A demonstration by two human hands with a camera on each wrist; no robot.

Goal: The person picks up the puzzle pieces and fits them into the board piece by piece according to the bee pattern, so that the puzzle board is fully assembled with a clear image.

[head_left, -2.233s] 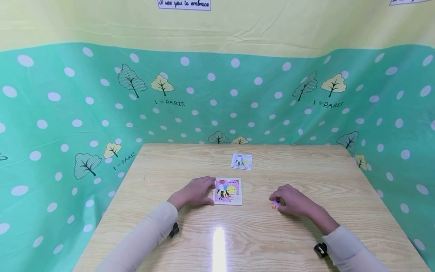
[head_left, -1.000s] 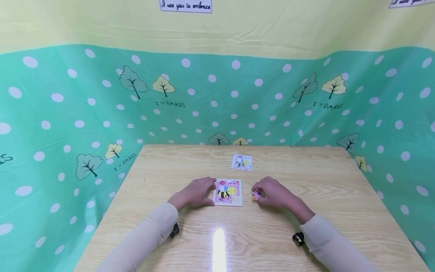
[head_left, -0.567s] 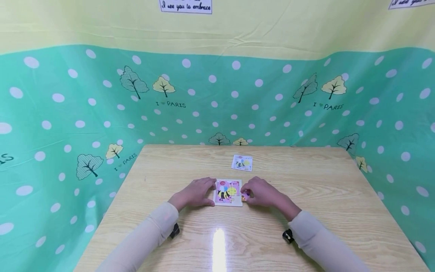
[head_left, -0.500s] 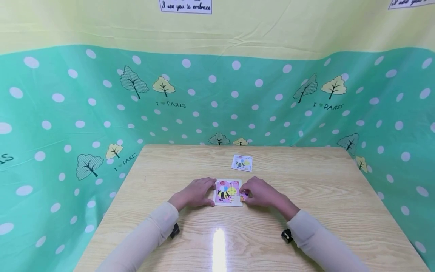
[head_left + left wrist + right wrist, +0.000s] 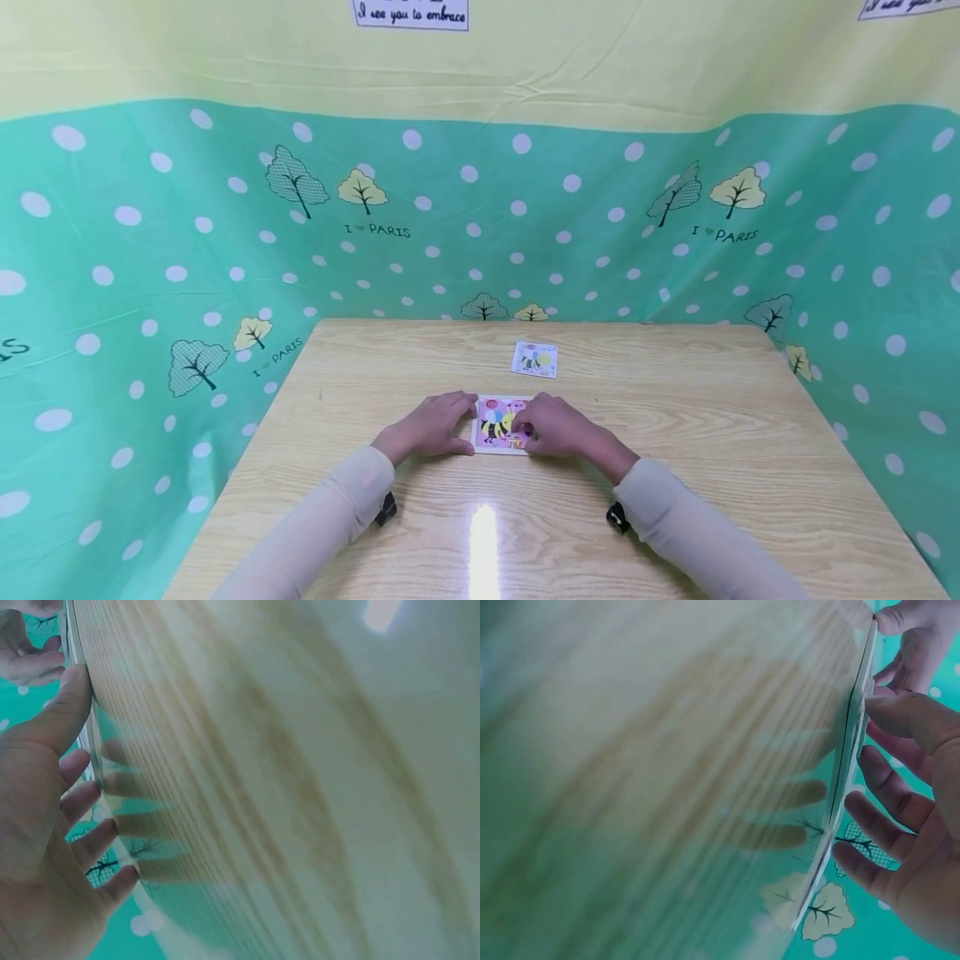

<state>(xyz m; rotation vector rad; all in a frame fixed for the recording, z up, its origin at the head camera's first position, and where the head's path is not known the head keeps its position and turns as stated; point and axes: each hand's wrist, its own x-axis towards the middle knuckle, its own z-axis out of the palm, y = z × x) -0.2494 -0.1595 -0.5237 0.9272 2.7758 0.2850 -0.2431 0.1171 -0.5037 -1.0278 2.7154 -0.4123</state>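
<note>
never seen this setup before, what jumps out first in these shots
Two hands meet over a bee puzzle at the middle of the wooden table: the left hand rests at its left edge, the right hand lies on its right side. A small bee card lies alone farther back. All around hangs a green dotted cloth with trees.

A light wooden table [image 5: 675,467] is carrying a bee puzzle board [image 5: 498,425] lying flat near its centre, and a small bee picture card [image 5: 534,359] is lying beyond it at 12 o'clock
</note>
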